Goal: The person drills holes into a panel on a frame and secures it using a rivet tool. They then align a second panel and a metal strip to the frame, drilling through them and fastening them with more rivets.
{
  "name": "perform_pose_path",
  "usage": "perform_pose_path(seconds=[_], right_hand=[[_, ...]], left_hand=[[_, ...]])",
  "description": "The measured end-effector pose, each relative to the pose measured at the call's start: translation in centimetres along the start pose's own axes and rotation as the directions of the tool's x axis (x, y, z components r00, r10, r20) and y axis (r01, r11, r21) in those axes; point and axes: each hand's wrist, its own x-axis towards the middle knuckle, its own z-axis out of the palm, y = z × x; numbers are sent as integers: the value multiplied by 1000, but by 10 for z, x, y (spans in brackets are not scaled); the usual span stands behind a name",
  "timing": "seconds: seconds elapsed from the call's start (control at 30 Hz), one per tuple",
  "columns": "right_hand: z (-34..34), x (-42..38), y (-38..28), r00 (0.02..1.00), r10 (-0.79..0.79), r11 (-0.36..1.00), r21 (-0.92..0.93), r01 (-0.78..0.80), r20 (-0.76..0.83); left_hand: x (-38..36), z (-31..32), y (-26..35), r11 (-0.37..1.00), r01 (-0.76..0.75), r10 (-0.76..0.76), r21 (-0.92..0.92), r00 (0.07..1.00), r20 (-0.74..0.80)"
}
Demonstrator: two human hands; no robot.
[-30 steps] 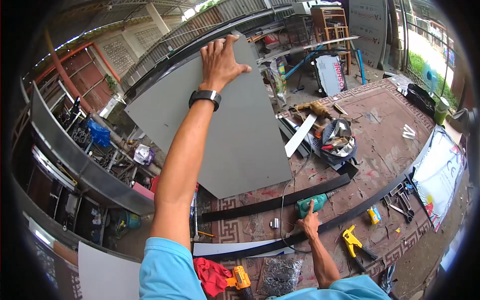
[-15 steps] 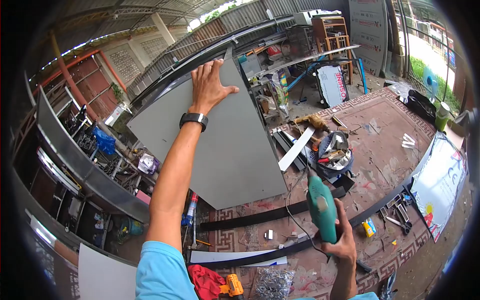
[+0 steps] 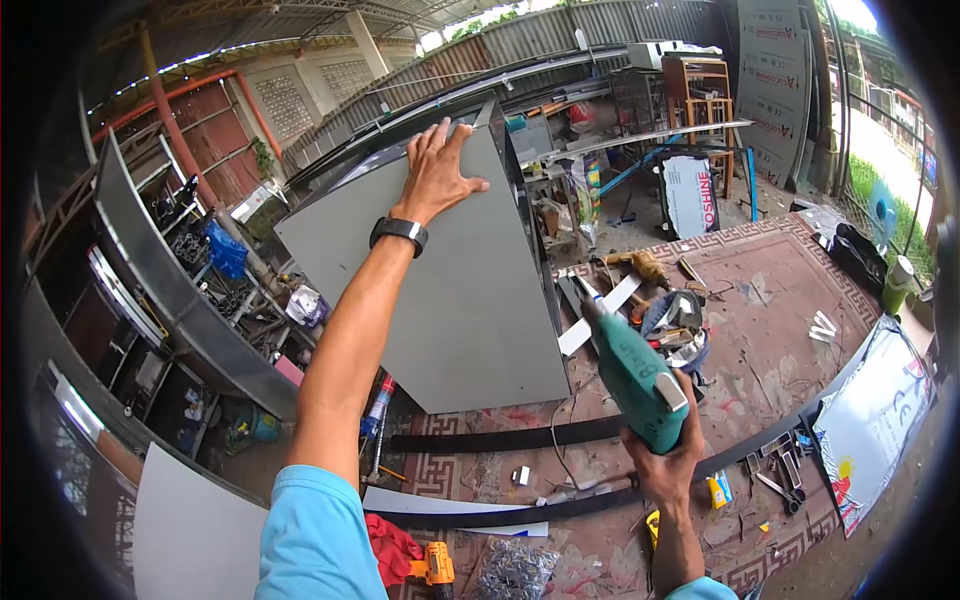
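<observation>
My left hand (image 3: 436, 182) rests with fingers spread against the upper part of a large grey panel (image 3: 450, 300), its fingertips at the top edge. That panel forms the near face of a box-like frame and leans at an angle. In my right hand (image 3: 665, 462) is a green corded power drill (image 3: 640, 385), gripped at its rear end. The drill's nose points up and left, just off the panel's right edge; whether a bit is fitted is too blurred to tell. Its cord (image 3: 562, 450) hangs down toward the floor.
Long black strips (image 3: 500, 440) lie across the patterned floor. A tool bag (image 3: 678, 325) sits right of the panel. Near me are an orange cordless drill (image 3: 434, 566), a red cloth (image 3: 392, 552) and a clear bag of small parts (image 3: 512, 572). Metal shelving (image 3: 190, 290) stands left.
My right hand has raised the drill and swung it leftward, so its nose is nearer the panel's right edge. My left hand stays on the panel. The view has shifted slightly.
</observation>
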Motion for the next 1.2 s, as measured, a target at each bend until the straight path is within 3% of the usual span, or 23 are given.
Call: perform_pose_path(seconds=[0.07, 0.1, 0.13, 0.2, 0.33, 0.47, 0.8, 1.2], right_hand=[[13, 15, -5, 977, -188, 978, 70, 196, -102], [20, 27, -9, 948, -297, 952, 35, 303, -114], [24, 39, -21, 948, -299, 952, 31, 304, -113], [32, 64, -51, 938, -343, 938, -34, 344, 44], [76, 98, -59, 882, -471, 857, -240, 456, -5], [109, 111, -64, 885, -465, 846, -305, 437, -21], [133, 111, -70, 872, -489, 786, -447, 426, -30], [146, 108, -88, 879, -477, 745, -524, 412, 14]], left_hand=[[2, -1, -3, 999, -20, 21, 47, 999, -39], [3, -5, -4, 1000, 7, -6, -30, 998, 57], [4, -9, -4, 993, 41, -24, -108, 988, 153], [3, -9, -5, 993, 48, -33, -109, 991, 131], [1, -6, -3, 992, 63, -52, -110, 994, 101], [1, -11, -1, 979, 133, -111, -156, 984, 143], [1, -5, -1, 976, 122, -109, -183, 991, 78], [-1, -6, 2, 986, 137, -127, -95, 986, 108]])
